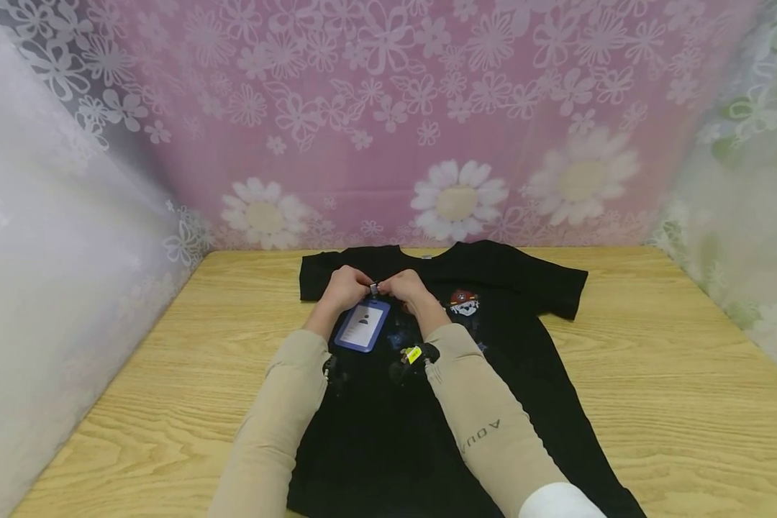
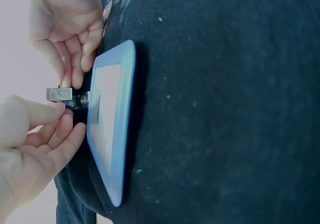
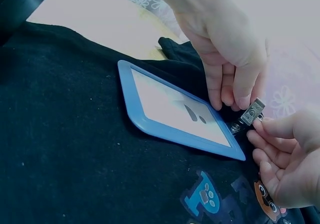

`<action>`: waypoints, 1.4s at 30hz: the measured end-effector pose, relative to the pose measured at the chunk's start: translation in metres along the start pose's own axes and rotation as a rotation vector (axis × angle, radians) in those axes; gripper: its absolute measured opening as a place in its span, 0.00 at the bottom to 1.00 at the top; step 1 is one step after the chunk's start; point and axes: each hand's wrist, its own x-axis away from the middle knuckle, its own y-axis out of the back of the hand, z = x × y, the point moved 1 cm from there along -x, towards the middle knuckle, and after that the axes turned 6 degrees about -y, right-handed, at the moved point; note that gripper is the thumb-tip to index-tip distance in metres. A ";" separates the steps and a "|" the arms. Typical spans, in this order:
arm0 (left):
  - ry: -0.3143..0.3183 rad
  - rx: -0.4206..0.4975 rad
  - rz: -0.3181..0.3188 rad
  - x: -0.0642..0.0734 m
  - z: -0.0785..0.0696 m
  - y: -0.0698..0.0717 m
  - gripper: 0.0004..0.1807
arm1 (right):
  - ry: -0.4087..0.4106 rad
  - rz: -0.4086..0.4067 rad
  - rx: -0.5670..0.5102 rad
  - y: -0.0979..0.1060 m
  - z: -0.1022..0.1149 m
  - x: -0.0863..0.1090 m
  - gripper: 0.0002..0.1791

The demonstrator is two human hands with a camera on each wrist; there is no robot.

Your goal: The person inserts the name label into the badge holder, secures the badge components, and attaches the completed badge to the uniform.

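A blue-framed badge holder (image 1: pixel 362 326) with a white card lies on the chest of a black T-shirt (image 1: pixel 375 424). Its metal badge clip (image 3: pixel 252 112) joins it by a short strap and stands at the holder's top edge. From one side my left hand (image 1: pixel 348 286) pinches the clip, the thumb against its edge in the left wrist view. Opposite, my right hand (image 1: pixel 406 288) has thumb and forefinger closed at the clip's other edge. Whether shirt cloth lies between the fingertips is hidden. The clip's mouth cannot be made out.
The T-shirt lies spread on a wood-grain table (image 1: pixel 168 374), neck away from me. A cartoon dog print (image 1: pixel 464 303) shows right of my right hand. Flowered cloth (image 1: pixel 362 129) hangs behind the table and along both sides.
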 end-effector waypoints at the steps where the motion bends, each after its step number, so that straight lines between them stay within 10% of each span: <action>1: -0.007 -0.010 0.004 0.000 0.000 0.000 0.12 | -0.002 -0.001 -0.003 0.000 0.001 0.000 0.10; 42: -0.099 -0.188 0.007 -0.002 -0.003 -0.001 0.12 | 0.067 -0.162 0.020 -0.008 0.006 -0.001 0.08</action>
